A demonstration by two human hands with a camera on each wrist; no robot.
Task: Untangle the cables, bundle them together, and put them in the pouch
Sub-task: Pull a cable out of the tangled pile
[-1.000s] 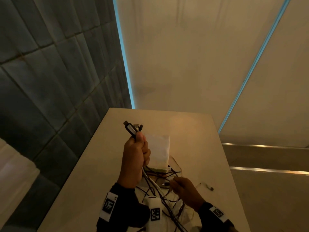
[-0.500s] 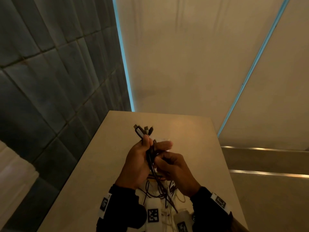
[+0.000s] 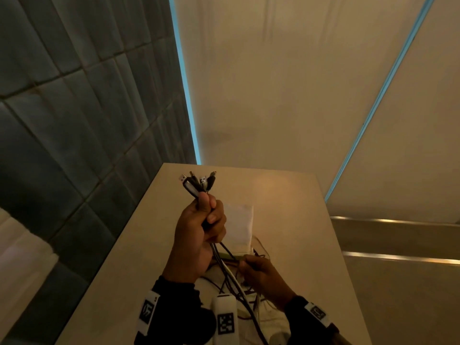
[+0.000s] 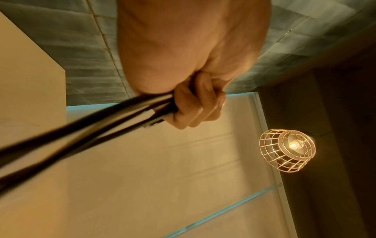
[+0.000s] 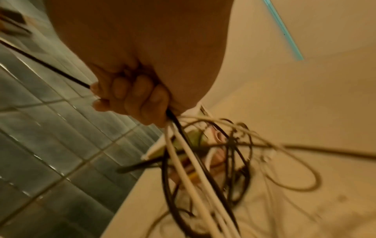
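My left hand (image 3: 199,235) is raised over the table and grips a bunch of black and white cables (image 3: 224,265) in a fist; several plug ends (image 3: 199,181) stick up above the thumb. In the left wrist view the fingers (image 4: 195,106) curl round dark cables (image 4: 101,122). Lower and to the right, my right hand (image 3: 261,272) is closed round the hanging cables; the right wrist view shows its fingers (image 5: 132,99) curled on black and white strands (image 5: 183,153). A white pouch (image 3: 240,225) lies flat behind the left hand. Loose cable loops (image 5: 274,161) trail on the table.
The beige table (image 3: 298,232) runs away from me, with a dark tiled wall (image 3: 74,120) along its left side and a pale wall behind. A caged ceiling lamp (image 4: 286,150) hangs overhead. The table's right edge drops to a steel-trimmed ledge (image 3: 398,245).
The right hand left the left hand and slid down along the cables toward me. The left hand rose slightly with more plug ends showing above it. The pouch is uncovered again.
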